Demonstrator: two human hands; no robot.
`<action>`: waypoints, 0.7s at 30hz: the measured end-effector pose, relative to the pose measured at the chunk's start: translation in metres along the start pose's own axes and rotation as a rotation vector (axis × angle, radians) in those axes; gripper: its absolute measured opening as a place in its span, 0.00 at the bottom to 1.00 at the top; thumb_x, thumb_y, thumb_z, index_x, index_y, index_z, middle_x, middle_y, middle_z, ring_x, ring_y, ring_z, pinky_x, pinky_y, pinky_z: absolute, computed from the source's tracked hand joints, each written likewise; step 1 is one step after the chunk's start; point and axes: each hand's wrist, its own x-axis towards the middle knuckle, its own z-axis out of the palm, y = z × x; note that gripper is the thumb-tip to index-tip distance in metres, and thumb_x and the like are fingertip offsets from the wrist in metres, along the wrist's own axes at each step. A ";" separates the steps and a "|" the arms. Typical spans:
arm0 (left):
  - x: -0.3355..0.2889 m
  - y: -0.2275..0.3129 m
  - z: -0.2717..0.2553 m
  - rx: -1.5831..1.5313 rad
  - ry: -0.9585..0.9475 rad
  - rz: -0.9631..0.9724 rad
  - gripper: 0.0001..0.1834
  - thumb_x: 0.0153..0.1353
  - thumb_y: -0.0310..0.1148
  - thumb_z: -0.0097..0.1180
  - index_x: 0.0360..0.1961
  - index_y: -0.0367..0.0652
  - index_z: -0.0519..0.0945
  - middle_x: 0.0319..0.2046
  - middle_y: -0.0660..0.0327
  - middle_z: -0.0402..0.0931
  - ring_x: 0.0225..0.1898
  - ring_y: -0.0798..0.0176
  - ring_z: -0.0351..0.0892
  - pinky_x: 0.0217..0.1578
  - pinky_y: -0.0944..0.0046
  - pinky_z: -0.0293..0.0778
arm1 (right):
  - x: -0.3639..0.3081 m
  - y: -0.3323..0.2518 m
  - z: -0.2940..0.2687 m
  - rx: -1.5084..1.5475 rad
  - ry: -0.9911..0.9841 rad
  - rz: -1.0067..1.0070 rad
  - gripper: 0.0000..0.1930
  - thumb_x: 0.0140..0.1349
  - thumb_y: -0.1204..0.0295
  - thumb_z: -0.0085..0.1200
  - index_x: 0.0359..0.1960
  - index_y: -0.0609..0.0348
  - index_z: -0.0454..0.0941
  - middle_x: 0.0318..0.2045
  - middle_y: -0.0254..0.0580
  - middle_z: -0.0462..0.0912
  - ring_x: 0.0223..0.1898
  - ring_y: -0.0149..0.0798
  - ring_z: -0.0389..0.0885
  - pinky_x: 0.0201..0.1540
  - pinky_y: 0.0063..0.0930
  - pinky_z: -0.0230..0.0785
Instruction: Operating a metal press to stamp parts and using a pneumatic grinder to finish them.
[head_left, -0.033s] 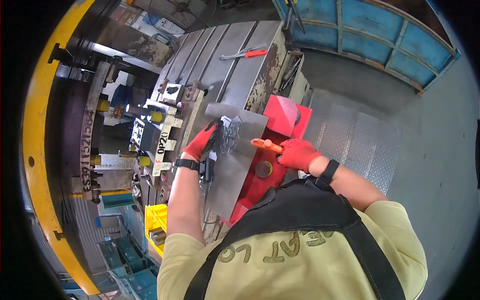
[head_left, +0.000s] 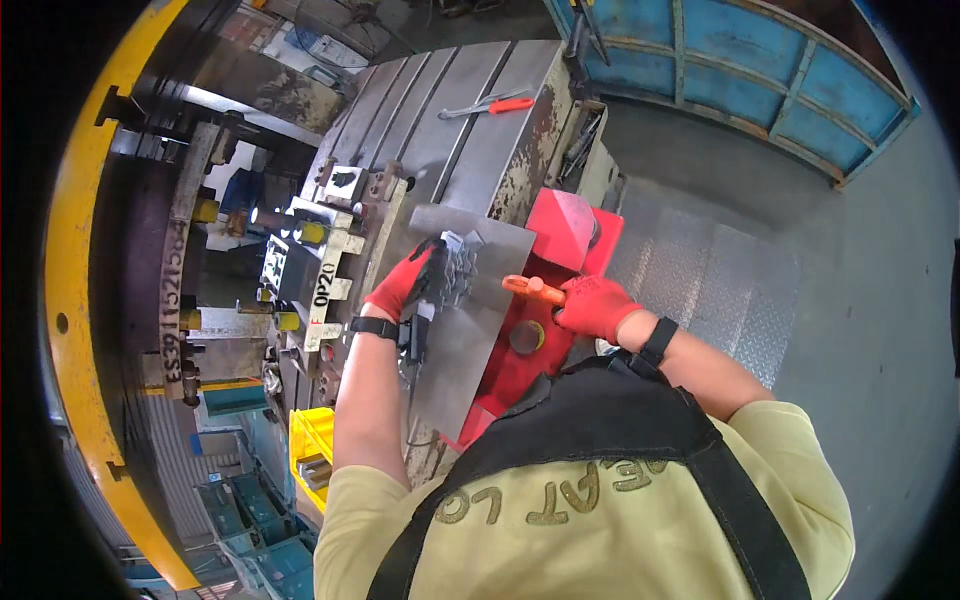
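Note:
My right hand (head_left: 598,308), in a red glove, is closed round an orange-handled tool (head_left: 533,289). The tool points left over the edge of a flat grey metal plate (head_left: 465,355); its working end is hard to make out. On that plate lies a heap of small bent metal pieces (head_left: 460,268). My left hand (head_left: 403,282), red-gloved with dark fingers, is against the heap's left side. Its fingers are bent, and whatever they hold is hidden. A dark device (head_left: 413,340) sits beside my left wrist.
Left of the plate stands a press die (head_left: 338,270) with yellow-tipped posts. Red-handled pliers (head_left: 490,105) lie on the slotted press bed (head_left: 425,135). A red box-like stand (head_left: 520,375) is under the plate's right side. A yellow bin (head_left: 312,440) is at lower left.
The thin shaft seen ahead of the orange handle in the earlier frame no longer shows clearly. Both hands are in nearly the same places.

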 end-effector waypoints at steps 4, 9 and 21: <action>0.003 0.006 0.009 -0.016 -0.039 -0.017 0.20 0.57 0.37 0.42 0.50 0.40 0.63 0.42 0.66 0.67 0.41 0.74 0.64 0.43 0.75 0.61 | 0.002 0.008 0.000 0.026 0.024 0.024 0.14 0.40 0.65 0.45 0.31 0.52 0.75 0.25 0.43 0.77 0.32 0.42 0.75 0.35 0.34 0.66; 0.003 0.011 0.018 0.099 -0.068 0.098 0.20 0.57 0.35 0.43 0.50 0.39 0.62 0.43 0.65 0.66 0.43 0.72 0.63 0.45 0.73 0.59 | 0.003 0.014 0.002 -0.020 0.032 0.046 0.15 0.41 0.65 0.44 0.31 0.54 0.74 0.26 0.45 0.77 0.32 0.43 0.75 0.35 0.34 0.66; 0.002 0.020 0.027 0.306 0.009 0.078 0.20 0.57 0.36 0.43 0.50 0.39 0.62 0.45 0.63 0.64 0.46 0.70 0.61 0.47 0.71 0.58 | 0.005 0.021 -0.002 0.006 0.077 0.026 0.15 0.41 0.63 0.46 0.30 0.59 0.74 0.28 0.47 0.76 0.32 0.44 0.75 0.34 0.34 0.67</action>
